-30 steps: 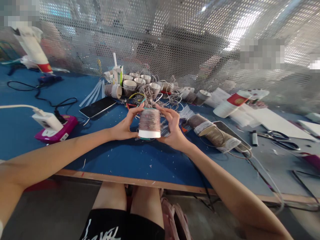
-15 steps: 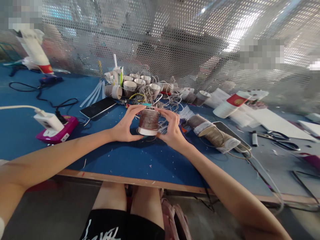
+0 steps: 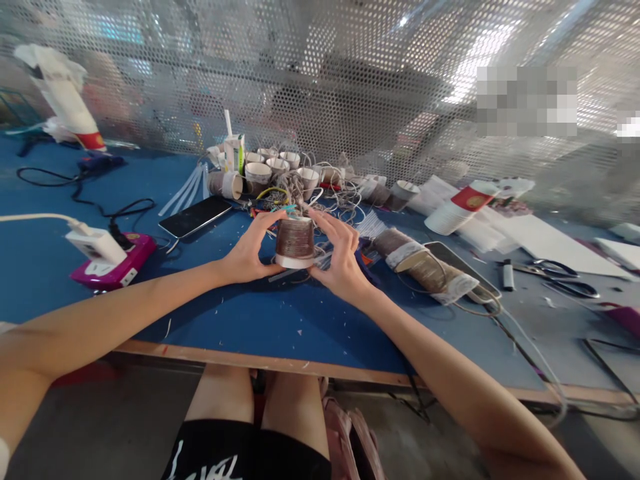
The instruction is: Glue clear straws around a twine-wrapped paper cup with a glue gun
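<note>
Between my hands is a paper cup wound with brown cord, its wide white rim facing down and its narrow base up. My left hand grips it from the left, fingers near the top and thumb at the rim. On the other side my right hand holds it the same way, fingertips at the upper edge and thumb low. Small bright teal bits show at the cup's top by my left fingertips; what they are I cannot make out. Behind it lies a tangle of grey cord.
Several cord-wrapped cups stand at the back. A phone and a magenta power strip lie left. To the right are wrapped cups on their side, stacked paper cups and scissors. The table's wooden edge runs in front.
The cup has tipped slightly, so more of its top shows. Both hands keep their hold on it, and the view has shifted a little.
</note>
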Demonstrator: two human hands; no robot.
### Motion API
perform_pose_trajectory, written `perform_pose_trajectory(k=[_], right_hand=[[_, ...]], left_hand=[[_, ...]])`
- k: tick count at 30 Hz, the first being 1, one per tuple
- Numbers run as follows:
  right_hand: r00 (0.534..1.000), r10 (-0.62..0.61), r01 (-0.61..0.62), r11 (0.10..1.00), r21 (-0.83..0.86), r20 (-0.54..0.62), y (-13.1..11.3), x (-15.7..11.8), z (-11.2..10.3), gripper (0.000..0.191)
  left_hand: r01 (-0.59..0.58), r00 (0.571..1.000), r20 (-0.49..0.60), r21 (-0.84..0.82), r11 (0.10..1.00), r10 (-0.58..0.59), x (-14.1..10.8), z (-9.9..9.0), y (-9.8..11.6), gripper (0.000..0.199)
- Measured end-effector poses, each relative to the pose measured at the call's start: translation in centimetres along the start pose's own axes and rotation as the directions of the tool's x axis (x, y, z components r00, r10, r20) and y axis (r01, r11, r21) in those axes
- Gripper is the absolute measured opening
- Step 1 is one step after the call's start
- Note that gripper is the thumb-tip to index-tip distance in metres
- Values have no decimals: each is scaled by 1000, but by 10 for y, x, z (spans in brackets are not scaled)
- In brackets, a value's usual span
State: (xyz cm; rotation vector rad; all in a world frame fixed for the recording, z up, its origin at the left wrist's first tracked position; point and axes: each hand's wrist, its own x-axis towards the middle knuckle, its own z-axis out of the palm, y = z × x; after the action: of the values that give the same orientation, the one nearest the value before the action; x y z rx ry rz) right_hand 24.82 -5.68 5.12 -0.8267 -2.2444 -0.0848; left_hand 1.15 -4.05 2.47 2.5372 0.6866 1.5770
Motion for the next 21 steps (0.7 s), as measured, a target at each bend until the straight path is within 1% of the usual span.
perform_pose_trajectory(k=[2, 4, 5, 7, 9, 10, 13, 15, 18, 21], right_hand=[[999, -26, 26, 1000, 16, -40, -1, 1, -5, 98], [998, -47, 50, 997, 61, -50, -3, 1, -12, 95], [998, -60, 63, 994, 89, -34, -5, 1, -15, 88], [994, -111, 107, 984, 140, 18, -8, 0, -20, 69], [983, -156, 139, 976, 167, 92, -10, -2, -21, 52], [979, -163, 140, 975, 170, 125, -10, -2, -20, 46], [979, -125, 102, 984, 144, 162, -8, -4, -14, 40], [985, -107, 87, 985, 146, 134, -6, -3, -11, 37], [993, -81, 61, 978, 200, 91, -8, -1, -14, 28], [998, -7, -11, 965, 262, 68, -10, 0, -21, 18]], left_hand=[[37, 998, -50, 56, 998, -35, 0, -2, -2, 88], [77, 993, -92, 89, 993, -69, 0, -3, -4, 87], [96, 990, -108, 92, 991, -86, -1, -3, -6, 86], [134, 983, -134, 79, 988, -123, -2, -3, -9, 85], [166, 976, -149, 52, 985, -157, -4, -1, -11, 89], [176, 974, -153, 37, 984, -169, -4, -1, -11, 91], [182, 972, -151, 12, 983, -178, -5, 0, -12, 91], [180, 973, -148, 10, 984, -176, -5, -1, -12, 90], [175, 972, -162, -3, 985, -173, -4, -3, -11, 90], [177, 968, -178, -14, 984, -176, -3, -5, -9, 87]])
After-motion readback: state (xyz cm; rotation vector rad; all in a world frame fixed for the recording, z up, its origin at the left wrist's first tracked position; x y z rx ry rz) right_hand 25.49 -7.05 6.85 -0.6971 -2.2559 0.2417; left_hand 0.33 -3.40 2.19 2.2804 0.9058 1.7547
